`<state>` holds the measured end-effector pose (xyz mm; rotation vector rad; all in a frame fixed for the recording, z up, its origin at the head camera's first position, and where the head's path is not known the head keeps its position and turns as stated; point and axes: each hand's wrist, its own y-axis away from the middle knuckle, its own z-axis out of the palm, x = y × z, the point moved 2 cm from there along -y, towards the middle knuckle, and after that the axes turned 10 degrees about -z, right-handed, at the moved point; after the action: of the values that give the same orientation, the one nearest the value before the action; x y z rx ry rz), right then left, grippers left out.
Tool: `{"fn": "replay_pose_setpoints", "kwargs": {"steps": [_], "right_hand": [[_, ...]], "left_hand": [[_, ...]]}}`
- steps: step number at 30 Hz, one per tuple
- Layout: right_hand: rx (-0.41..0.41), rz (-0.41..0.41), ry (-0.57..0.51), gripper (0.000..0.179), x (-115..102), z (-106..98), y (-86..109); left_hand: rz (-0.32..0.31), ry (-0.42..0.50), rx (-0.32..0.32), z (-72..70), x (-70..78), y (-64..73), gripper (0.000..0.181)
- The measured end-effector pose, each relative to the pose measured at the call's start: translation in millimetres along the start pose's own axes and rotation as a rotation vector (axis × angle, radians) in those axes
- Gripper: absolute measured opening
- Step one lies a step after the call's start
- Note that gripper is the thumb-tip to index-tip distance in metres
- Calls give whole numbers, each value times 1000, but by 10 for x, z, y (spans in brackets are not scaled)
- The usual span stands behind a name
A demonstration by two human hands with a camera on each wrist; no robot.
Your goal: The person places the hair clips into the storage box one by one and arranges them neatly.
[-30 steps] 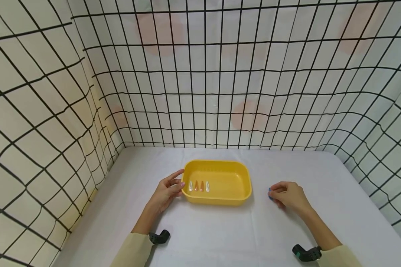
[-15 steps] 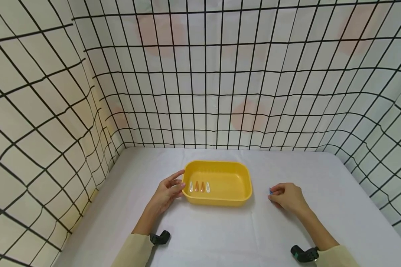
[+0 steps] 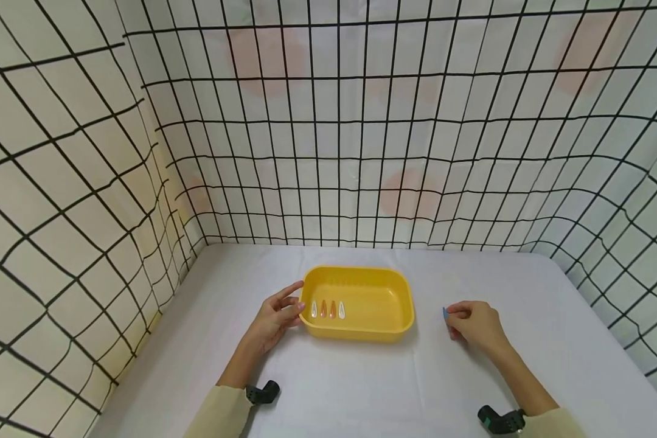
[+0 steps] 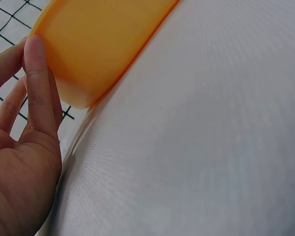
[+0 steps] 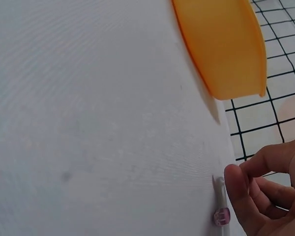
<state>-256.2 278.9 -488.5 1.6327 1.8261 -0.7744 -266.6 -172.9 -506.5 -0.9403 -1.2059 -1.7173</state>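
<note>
A yellow plastic tray [image 3: 361, 336] stands on the white-covered table. Inside its left end, several snap hair clips lie in a row, whitish ones [image 3: 314, 309] outside and orange-brown ones [image 3: 323, 309] between. My left hand [image 3: 274, 322] holds the tray's left rim, thumb in front and fingers behind. To the right of the tray, my right hand [image 3: 477, 325] pinches a small blue piece [image 3: 445, 312], mostly covered by the fingers. The right wrist view shows a slim clear piece with a pink bead-like part [image 5: 222, 216] beside the thumb; its kind is unclear.
White cloth [image 3: 356, 389] covers the table. Black wire grid panels [image 3: 356, 152] rise at the back and both sides. Each wrist wears a black camera, one on the left [image 3: 263, 393] and one on the right [image 3: 502, 420].
My right hand's fingers have shifted slightly around the blue piece, near the same spot. My left hand, the tray and the clips have kept their places; the head view has tilted a little.
</note>
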Motion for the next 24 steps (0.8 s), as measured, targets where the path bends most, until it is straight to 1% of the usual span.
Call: {"fn": "replay_pose_setpoints", "kwargs": {"steps": [2,5,10,16,24], "right_hand": [[-2,8,-37,27,-15,-17,-9],[-14,33,-122,30,-34,-37,-26],[-38,72,-223,34,-59,-48,-47],[-47,61,-303,35,-128,-74,-81],[-68,35,-356,43,-238,-80,-147]], "left_hand": [[3,0,4,5,0,-6,63],[10,-2,9,5,-4,-20,64],[6,-7,12,2,-12,-34,67],[1,-12,4,11,-4,-35,64],[-5,-4,16,12,-6,-23,62]]}}
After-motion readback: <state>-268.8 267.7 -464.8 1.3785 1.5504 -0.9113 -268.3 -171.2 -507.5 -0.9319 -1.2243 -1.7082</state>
